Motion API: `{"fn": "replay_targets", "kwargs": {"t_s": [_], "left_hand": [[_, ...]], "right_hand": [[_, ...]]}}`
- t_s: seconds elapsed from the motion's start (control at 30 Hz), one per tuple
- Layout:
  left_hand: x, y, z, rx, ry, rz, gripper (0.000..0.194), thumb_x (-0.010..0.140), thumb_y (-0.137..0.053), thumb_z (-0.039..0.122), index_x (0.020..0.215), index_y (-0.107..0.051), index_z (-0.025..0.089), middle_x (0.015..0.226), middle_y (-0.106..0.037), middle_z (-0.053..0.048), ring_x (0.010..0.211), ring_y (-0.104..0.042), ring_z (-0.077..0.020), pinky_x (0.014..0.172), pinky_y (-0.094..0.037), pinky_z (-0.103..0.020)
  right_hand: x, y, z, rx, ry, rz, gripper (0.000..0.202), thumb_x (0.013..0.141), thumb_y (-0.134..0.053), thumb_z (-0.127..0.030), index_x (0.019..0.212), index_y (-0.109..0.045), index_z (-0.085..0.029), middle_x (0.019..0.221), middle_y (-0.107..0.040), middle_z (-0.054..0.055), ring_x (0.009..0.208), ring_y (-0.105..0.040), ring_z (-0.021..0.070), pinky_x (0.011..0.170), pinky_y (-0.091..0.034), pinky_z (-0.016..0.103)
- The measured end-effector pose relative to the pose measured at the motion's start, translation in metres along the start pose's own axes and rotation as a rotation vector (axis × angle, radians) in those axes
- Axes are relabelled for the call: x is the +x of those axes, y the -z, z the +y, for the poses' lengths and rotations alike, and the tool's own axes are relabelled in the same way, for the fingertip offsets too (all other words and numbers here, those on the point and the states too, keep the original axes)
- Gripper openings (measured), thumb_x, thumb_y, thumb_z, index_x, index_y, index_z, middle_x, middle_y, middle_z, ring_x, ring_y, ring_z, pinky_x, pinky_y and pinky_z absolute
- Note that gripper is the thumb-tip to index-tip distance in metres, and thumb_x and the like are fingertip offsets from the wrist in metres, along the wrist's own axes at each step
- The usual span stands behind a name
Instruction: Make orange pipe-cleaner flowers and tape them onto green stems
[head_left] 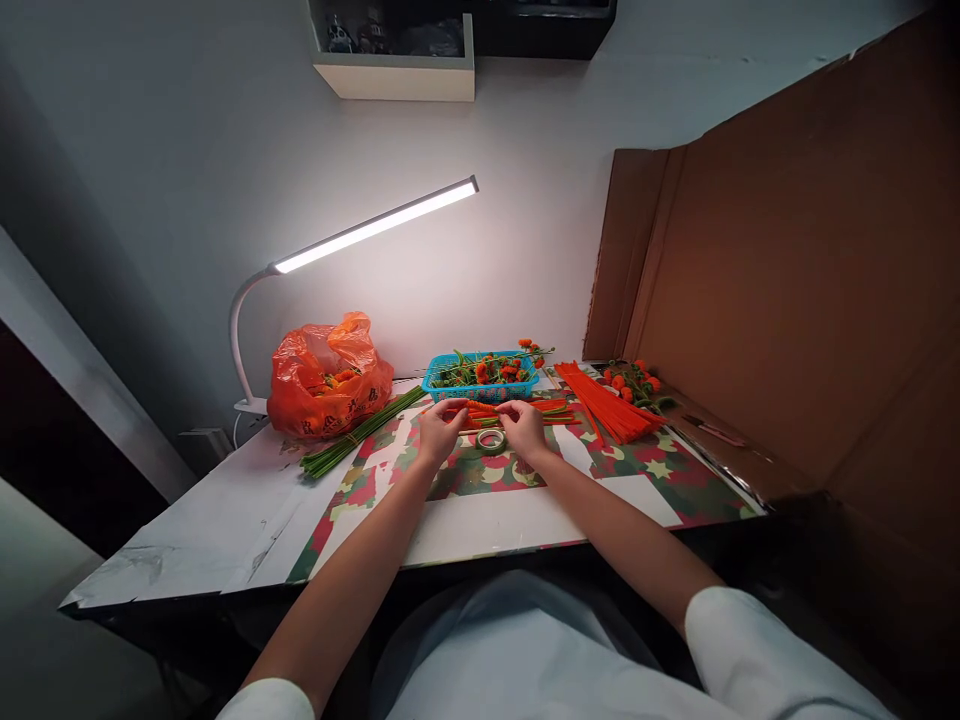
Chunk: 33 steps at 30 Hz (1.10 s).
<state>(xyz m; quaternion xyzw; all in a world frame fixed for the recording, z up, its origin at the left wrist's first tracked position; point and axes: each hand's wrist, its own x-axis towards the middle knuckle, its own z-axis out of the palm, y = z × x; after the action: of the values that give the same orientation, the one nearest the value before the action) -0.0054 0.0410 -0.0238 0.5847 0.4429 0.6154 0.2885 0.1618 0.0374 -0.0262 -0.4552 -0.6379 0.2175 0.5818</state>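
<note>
Between my two hands stretches a short orange twisted piece, apparently a coiled pipe cleaner [481, 406]. My left hand [441, 432] pinches its left end, and my right hand [523, 430] pinches the right one. Just below it on the table lies a roll of green tape [491, 441]. Loose orange pipe cleaners [555, 410] and some green ones lie behind my fingers, partly hidden by them. Farther back stands a blue basket [442, 392] of finished orange flowers [484, 372] on green stems.
A bundle of green stems [360, 432] lies left, beside an orange plastic bag [322, 405]. On the right are a fan of orange pipe cleaners [611, 405], more orange flowers [630, 385] and a cardboard wall [765, 270]. A lit lamp [375, 228] arches over the table [217, 530].
</note>
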Motion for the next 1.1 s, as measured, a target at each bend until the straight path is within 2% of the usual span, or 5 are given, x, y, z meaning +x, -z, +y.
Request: {"fn": "replay_targets", "kwargs": {"t_s": [0.3, 0.57, 0.73, 0.93, 1.1], "left_hand": [[-0.004, 0.001, 0.008, 0.174, -0.131, -0.039, 0.016, 0.073, -0.065, 0.03, 0.085, -0.07, 0.02, 0.086, -0.072, -0.005, 0.076, -0.068, -0.0183, 0.066, -0.056, -0.03], [-0.007, -0.006, 0.013, 0.006, 0.015, -0.028, 0.029, 0.069, -0.069, 0.037, 0.088, -0.067, 0.014, 0.083, -0.071, -0.008, 0.072, -0.069, -0.0205, 0.062, -0.059, -0.033], [-0.008, -0.008, 0.013, -0.029, 0.022, -0.039, 0.03, 0.069, -0.069, 0.039, 0.087, -0.067, 0.015, 0.083, -0.07, -0.007, 0.073, -0.069, -0.0202, 0.063, -0.059, -0.033], [-0.009, -0.008, 0.013, 0.003, 0.006, -0.044, 0.027, 0.07, -0.067, 0.037, 0.086, -0.068, 0.016, 0.083, -0.071, -0.007, 0.072, -0.069, -0.0199, 0.061, -0.059, -0.032], [-0.01, -0.005, 0.016, 0.151, -0.1, -0.032, 0.016, 0.07, -0.066, 0.029, 0.08, -0.07, 0.018, 0.079, -0.072, -0.005, 0.07, -0.068, -0.0186, 0.059, -0.057, -0.029]], "right_hand": [[0.002, 0.003, -0.002, 0.04, -0.054, 0.005, 0.015, 0.072, -0.049, -0.022, 0.073, -0.064, -0.019, 0.07, -0.066, 0.003, 0.062, -0.06, 0.0172, 0.057, -0.048, 0.028], [0.003, -0.001, -0.007, 0.062, -0.111, 0.09, 0.009, 0.07, -0.046, -0.024, 0.069, -0.054, -0.021, 0.064, -0.06, 0.001, 0.057, -0.054, 0.016, 0.054, -0.044, 0.027], [0.002, 0.0, -0.011, 0.062, -0.11, 0.106, 0.007, 0.068, -0.044, -0.023, 0.068, -0.05, -0.021, 0.06, -0.055, 0.0, 0.057, -0.052, 0.0165, 0.054, -0.041, 0.027], [0.002, 0.001, -0.008, 0.033, -0.041, 0.101, 0.008, 0.07, -0.042, -0.022, 0.068, -0.049, -0.021, 0.06, -0.052, 0.0, 0.056, -0.049, 0.0154, 0.053, -0.04, 0.026], [0.003, 0.005, -0.006, -0.069, 0.134, 0.069, 0.013, 0.074, -0.039, -0.019, 0.071, -0.052, -0.02, 0.072, -0.056, 0.004, 0.066, -0.052, 0.0172, 0.063, -0.042, 0.029]]}}
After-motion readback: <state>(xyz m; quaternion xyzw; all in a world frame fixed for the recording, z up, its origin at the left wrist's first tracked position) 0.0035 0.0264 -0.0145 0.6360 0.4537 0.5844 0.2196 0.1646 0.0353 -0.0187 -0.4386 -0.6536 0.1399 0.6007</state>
